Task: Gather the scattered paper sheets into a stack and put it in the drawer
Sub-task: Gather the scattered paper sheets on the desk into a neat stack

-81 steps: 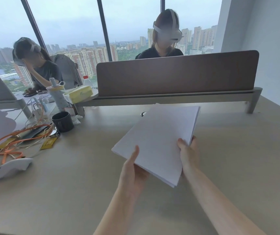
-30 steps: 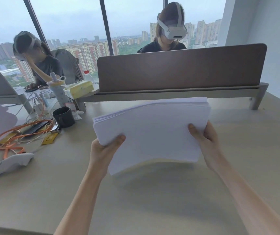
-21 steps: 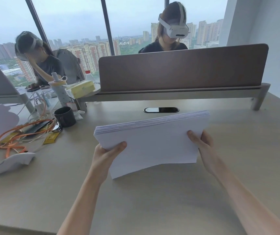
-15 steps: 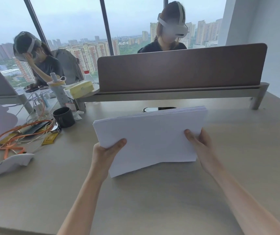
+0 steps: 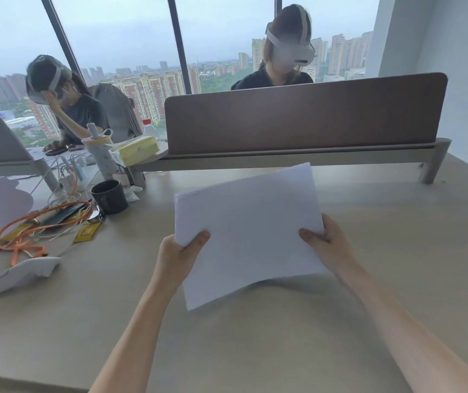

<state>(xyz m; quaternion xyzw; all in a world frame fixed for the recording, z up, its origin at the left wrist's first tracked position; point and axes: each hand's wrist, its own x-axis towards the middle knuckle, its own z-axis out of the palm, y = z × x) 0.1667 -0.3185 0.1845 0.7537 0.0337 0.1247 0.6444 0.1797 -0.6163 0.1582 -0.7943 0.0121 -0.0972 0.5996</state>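
Above desk (image 5: 397, 251): white paper stack (image 5: 248, 231), near edge sagging, gripped by left hand (image 5: 180, 252) and right hand (image 5: 327, 241).

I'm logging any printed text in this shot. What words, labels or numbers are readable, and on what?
None can be read.
Paper stack, held in both hands: its facing sheet shows no print.
Yellow tissue pack: small mark, too blurred to read.
Yellow card: no legible print.

Both forearms reach forward; left hand (image 5: 180, 252) and right hand (image 5: 327, 242) each in a closed grip.
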